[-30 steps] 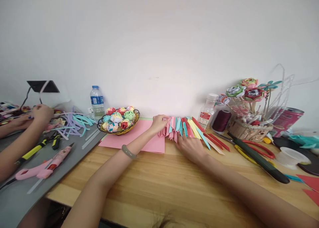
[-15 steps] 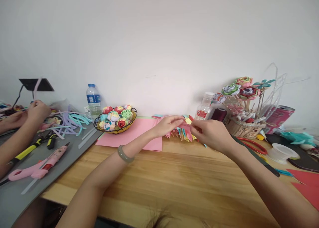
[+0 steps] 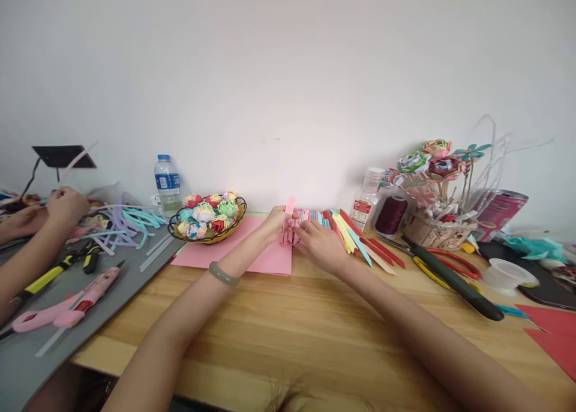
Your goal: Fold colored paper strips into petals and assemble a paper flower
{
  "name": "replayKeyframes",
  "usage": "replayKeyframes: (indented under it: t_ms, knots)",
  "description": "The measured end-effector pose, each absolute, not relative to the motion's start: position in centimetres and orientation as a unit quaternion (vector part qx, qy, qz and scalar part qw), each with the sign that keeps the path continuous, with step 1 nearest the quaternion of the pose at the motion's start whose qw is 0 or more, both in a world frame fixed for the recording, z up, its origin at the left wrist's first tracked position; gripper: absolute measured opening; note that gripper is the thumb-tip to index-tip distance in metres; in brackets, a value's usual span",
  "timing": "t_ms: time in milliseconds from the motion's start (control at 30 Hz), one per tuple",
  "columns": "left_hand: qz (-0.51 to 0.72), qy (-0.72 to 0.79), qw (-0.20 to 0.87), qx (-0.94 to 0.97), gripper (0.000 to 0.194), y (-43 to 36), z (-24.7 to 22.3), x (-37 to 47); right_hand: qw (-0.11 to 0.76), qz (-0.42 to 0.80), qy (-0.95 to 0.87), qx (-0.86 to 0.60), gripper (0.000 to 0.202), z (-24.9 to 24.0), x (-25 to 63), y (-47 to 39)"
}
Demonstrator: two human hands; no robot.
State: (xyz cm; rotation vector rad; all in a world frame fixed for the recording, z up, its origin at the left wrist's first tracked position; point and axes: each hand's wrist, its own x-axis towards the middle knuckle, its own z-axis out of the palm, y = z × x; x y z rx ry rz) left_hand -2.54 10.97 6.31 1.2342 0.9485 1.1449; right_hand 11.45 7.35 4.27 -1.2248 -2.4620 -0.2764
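My left hand (image 3: 273, 225) is closed around pink folded paper (image 3: 290, 206), one strip of which sticks up above the thumb. Close beside it, my right hand (image 3: 321, 244) has its fingers bent against the same pink folded pieces; its fingertips are partly hidden. Behind the right hand runs a row of folded paper pieces in pink, blue and red. Loose yellow strips (image 3: 344, 232) and red strips (image 3: 382, 251) fan out to its right. Pink paper sheets (image 3: 234, 257) lie flat under my left forearm.
Left stand a basket of paper flowers (image 3: 207, 217) and a water bottle (image 3: 167, 187). A pink glue gun (image 3: 74, 304) lies on a grey mat, near a co-worker's hands (image 3: 67, 205). Right are a thread spool (image 3: 390, 216), a clear bottle (image 3: 366, 199), a flower pot (image 3: 438, 229) and scissors (image 3: 456, 280).
My right hand has moved left and down, from above the coloured strips to beside my left hand. My left hand has shifted slightly left and now grips pink folded paper. The strips are uncovered.
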Motion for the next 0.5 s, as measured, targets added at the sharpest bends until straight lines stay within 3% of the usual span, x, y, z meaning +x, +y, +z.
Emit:
replayKeyframes:
  t_ms: [267, 500]
  knots:
    - [0.528, 0.410, 0.590, 0.453, 0.027, 11.4, 6.2, -2.6, 0.138, -0.110, -0.856, -0.487, 0.022, 3.6, 11.8, 7.9]
    - [0.532, 0.393, 0.629, 0.408, 0.016, 11.7, 5.4, -2.4, 0.227, -0.078, -0.770, -0.591, 0.031, 5.6, 13.0, 8.1]
